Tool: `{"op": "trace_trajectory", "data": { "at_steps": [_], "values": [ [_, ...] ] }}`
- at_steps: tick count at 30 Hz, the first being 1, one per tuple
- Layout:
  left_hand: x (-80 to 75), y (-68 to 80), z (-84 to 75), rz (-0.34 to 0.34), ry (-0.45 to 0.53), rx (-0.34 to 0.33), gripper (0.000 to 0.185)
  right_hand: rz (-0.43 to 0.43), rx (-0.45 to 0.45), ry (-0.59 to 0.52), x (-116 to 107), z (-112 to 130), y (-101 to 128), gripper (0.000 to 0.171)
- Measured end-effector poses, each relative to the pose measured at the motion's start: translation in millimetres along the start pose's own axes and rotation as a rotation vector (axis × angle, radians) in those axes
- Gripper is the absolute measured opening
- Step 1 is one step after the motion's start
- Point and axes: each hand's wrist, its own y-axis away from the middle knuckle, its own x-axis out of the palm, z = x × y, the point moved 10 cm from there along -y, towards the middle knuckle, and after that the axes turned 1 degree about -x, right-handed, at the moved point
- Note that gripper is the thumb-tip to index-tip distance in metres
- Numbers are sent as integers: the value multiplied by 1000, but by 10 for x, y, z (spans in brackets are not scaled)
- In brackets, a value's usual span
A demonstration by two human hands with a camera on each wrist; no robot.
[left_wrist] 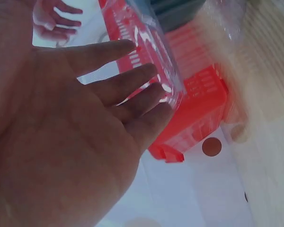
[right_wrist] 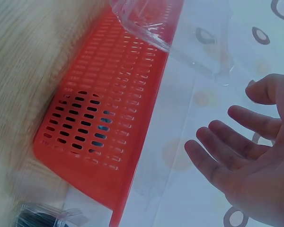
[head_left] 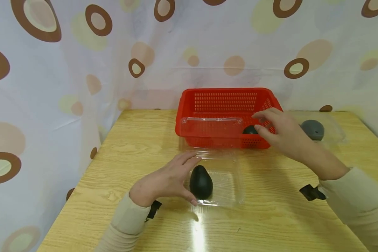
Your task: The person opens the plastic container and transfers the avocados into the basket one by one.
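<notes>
A dark, pear-shaped avocado point(head_left: 201, 182) lies in the left part of a clear plastic clamshell box point(head_left: 225, 185), whose lid point(head_left: 211, 126) stands raised at the back. Beside the avocado is my left hand point(head_left: 167, 180), fingers spread and thumb apart, gripping nothing. My right hand point(head_left: 281, 134) hovers by the front right corner of a red basket point(head_left: 226, 141), its fingers loosely bent around air. Inside that basket, near the right fingertips, another dark avocado point(head_left: 250, 130) partly shows. The right wrist view has the right hand point(right_wrist: 251, 161) empty, off the basket.
At the right back, a second clear plastic box point(head_left: 334, 131) holds a greyish rounded avocado point(head_left: 313, 130), seen through its lid. A patterned curtain point(head_left: 176, 38) hangs behind the wooden table point(head_left: 123, 150) and along its left side.
</notes>
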Motion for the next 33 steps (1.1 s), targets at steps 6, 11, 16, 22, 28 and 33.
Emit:
{"op": "trace_trajectory", "data": {
  "at_steps": [6,11,16,22,28,33],
  "values": [
    [6,47,65,20,19,-42,118,-21,-36,-10,21,84,56,30],
    [14,53,72,30,5,-68,117,-65,-110,-12,30,203,110,24],
    [6,52,82,26,-7,-91,117,-92,-183,-33,101,355,172,22],
    [-6,54,103,23,5,-127,117,-67,-209,-60,227,461,209,25],
    [-19,55,92,12,-7,-120,118,-40,-216,-96,377,514,219,22],
    [-22,36,93,11,-29,-127,117,-7,-253,-110,556,602,227,22]
  ]
}}
